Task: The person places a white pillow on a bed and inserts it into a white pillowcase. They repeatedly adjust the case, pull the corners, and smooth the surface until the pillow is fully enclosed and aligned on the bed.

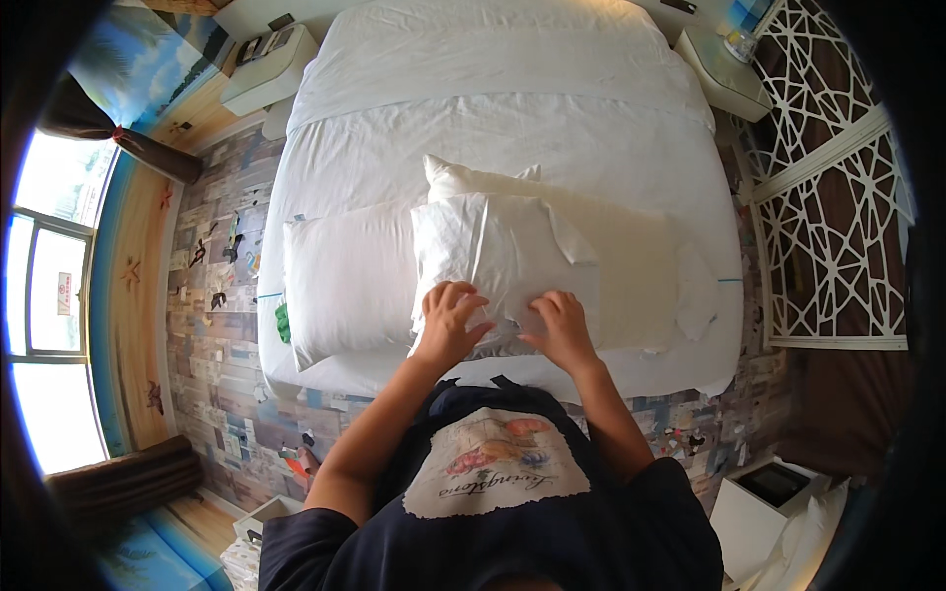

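The white pillow (pixel 503 231) lies at the centre of the frame, its cloth creased lengthwise and loose at the upper right corner. Its near edge, toward the person, is rumpled and shaded. To settle that cloth well, it would probably help to draw both sides evenly, ease the fullness out toward the corners and avoid tugging one side, which could twist the cover.

The pillow extends up the frame from the hands, its near edge between them. The left hand (pixel 448 320) is over its lower left part, fingers spread and curled, thumb standing apart from them. The right hand (pixel 560 330) is bent at its lower right; whether it pinches any cloth cannot be told.

Another white pillow (pixel 345 276) lies just beside it on the left, a cream pillow (pixel 631 261) partly beneath it on the right. All rest on the white-sheeted bed (pixel 394 148). Farther out are a lattice screen (pixel 831 264) at right and a window (pixel 57 286) at left.
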`<action>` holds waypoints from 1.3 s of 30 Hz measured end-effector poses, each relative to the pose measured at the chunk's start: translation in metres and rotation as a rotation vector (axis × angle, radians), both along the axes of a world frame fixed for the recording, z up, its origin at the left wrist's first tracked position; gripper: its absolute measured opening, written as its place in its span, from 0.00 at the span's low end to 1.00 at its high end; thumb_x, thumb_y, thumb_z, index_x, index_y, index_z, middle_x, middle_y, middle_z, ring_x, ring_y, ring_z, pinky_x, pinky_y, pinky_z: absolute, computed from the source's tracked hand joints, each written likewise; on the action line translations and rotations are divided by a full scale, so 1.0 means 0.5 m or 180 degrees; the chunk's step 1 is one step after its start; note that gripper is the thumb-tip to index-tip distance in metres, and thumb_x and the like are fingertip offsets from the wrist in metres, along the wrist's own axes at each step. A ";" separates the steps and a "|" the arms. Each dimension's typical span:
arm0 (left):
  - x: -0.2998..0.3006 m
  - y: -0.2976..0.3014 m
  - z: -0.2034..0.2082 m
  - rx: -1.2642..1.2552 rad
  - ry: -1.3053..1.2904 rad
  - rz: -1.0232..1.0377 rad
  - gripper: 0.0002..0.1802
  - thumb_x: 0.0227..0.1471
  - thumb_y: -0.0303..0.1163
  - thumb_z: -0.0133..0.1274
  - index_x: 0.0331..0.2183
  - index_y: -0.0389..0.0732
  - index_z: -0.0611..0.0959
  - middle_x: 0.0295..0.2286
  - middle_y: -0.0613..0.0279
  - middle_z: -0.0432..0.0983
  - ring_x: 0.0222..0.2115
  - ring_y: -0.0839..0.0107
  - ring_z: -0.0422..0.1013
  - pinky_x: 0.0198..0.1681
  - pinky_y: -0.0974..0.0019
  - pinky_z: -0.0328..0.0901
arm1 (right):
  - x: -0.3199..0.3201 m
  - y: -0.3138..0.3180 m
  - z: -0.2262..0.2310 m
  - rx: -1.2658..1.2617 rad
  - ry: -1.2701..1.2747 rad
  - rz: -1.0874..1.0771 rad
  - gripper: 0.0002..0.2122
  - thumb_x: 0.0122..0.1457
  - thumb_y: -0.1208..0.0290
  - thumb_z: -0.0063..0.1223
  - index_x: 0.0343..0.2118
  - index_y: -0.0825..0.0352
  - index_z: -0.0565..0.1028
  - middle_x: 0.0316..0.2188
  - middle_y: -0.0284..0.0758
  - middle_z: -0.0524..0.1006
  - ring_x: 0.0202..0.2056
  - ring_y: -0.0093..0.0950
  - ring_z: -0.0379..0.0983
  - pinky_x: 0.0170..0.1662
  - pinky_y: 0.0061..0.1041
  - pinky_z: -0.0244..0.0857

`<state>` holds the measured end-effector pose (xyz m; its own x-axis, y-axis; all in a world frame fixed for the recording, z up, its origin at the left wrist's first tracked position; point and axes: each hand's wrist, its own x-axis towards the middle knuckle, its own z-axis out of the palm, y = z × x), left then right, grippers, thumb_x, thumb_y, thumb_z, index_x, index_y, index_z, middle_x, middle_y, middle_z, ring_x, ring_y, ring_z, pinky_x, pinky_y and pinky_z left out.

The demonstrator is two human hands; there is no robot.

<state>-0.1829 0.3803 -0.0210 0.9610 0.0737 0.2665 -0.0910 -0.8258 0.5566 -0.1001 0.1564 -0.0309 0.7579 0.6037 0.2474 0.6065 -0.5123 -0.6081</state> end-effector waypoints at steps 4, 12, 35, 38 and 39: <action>0.008 -0.006 -0.021 0.0341 0.0028 -0.0102 0.23 0.37 0.30 0.70 0.40 0.49 0.83 0.45 0.64 0.73 0.52 0.55 0.64 0.56 0.50 0.56 | 0.002 0.008 -0.034 0.0006 -0.0152 0.0044 0.10 0.48 0.73 0.67 0.30 0.65 0.75 0.36 0.35 0.76 0.41 0.37 0.71 0.50 0.39 0.62; 0.040 0.027 0.005 0.0155 -0.0226 -0.0070 0.08 0.45 0.27 0.64 0.31 0.43 0.83 0.34 0.64 0.79 0.40 0.58 0.72 0.47 0.56 0.65 | 0.040 -0.013 0.012 0.0513 0.1016 0.0283 0.06 0.55 0.79 0.61 0.31 0.68 0.74 0.36 0.36 0.76 0.38 0.38 0.73 0.39 0.34 0.68; 0.079 0.052 0.222 -0.0470 -0.0720 -0.0071 0.09 0.45 0.24 0.64 0.32 0.39 0.83 0.30 0.59 0.76 0.34 0.57 0.72 0.40 0.58 0.68 | 0.080 -0.011 0.239 0.0457 0.0380 -0.0094 0.07 0.52 0.86 0.57 0.34 0.72 0.77 0.30 0.36 0.76 0.32 0.30 0.75 0.37 0.26 0.68; 0.092 0.055 0.224 -0.0500 -0.1260 0.0074 0.11 0.47 0.14 0.57 0.35 0.36 0.82 0.36 0.55 0.75 0.39 0.54 0.72 0.43 0.58 0.69 | 0.084 -0.010 0.240 0.0855 0.0683 -0.0195 0.08 0.53 0.86 0.54 0.36 0.71 0.77 0.32 0.39 0.77 0.33 0.32 0.76 0.37 0.27 0.68; 0.091 0.054 0.231 -0.0338 -0.1314 0.0031 0.11 0.48 0.15 0.57 0.36 0.37 0.80 0.35 0.54 0.75 0.38 0.53 0.72 0.44 0.58 0.69 | 0.084 -0.012 0.240 0.0769 0.0726 -0.0435 0.09 0.53 0.86 0.53 0.37 0.71 0.77 0.33 0.40 0.78 0.34 0.35 0.77 0.38 0.29 0.69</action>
